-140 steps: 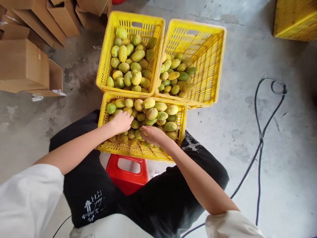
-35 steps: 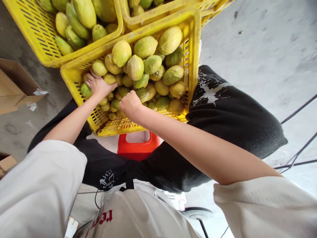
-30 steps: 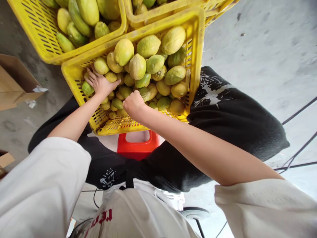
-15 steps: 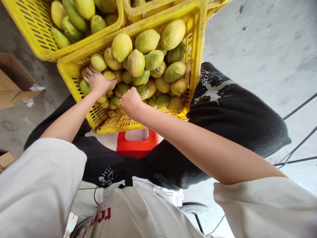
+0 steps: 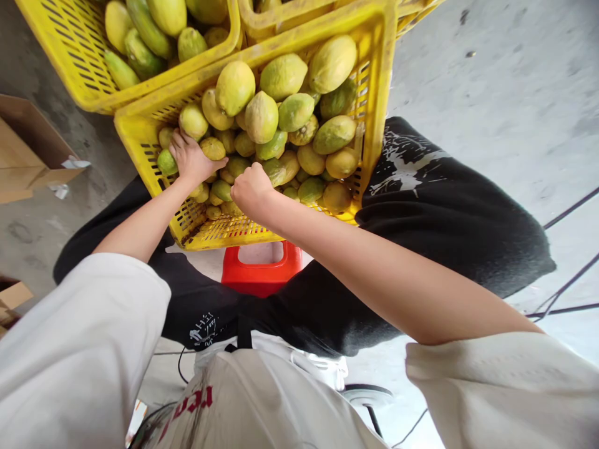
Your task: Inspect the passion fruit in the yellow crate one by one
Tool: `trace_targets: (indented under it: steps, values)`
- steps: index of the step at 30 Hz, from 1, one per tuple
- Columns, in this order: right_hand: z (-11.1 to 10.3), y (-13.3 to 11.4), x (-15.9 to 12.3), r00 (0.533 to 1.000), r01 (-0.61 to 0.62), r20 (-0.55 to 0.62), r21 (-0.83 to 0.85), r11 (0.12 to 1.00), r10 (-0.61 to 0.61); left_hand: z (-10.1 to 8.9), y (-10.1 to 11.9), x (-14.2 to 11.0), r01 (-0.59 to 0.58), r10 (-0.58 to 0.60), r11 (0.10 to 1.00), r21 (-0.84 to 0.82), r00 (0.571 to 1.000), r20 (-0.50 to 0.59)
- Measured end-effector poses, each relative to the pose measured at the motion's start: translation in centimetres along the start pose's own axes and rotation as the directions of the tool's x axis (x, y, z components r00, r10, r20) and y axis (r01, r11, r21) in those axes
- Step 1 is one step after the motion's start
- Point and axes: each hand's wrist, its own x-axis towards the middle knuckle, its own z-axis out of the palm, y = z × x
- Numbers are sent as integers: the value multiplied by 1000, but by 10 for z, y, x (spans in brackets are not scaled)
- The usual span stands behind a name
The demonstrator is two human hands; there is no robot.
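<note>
Many yellow-green fruits (image 5: 262,117) piled in yellow crate (image 5: 384,81), most of them beyond and to right of hands. Left hand (image 5: 193,163) laid over pile's left part, fingers and thumb spread, yellow fruit (image 5: 213,148) framed between. Right hand (image 5: 253,190) placed near, apart from left, fingers curled downward at pile; whether anything is gripped cannot be told. Second crate (image 5: 82,56), also fruit-filled, set beyond. Red stool (image 5: 262,271) seen at near edge, cardboard box (image 5: 21,149) at left.

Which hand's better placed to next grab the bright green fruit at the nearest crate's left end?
Probably the left hand: its fingers lie beside the bright green fruit; the curled right hand is farther off.
</note>
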Motion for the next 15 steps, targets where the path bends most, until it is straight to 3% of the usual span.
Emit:
trace_targets:
  steps: [5,10,15]
  values:
    - [2,-2,3,1000,0,23,-8,1000,1,-8,4,1,44,-35,988,-149,997,65]
    - [-1,-1,2,1000,-10,-25,33,999,11,-21,11,4,106,-36,961,-255,964,263]
    - [4,12,4,992,3,-127,27,1000,1,-18,7,-2,175,-166,981,-83,980,110]
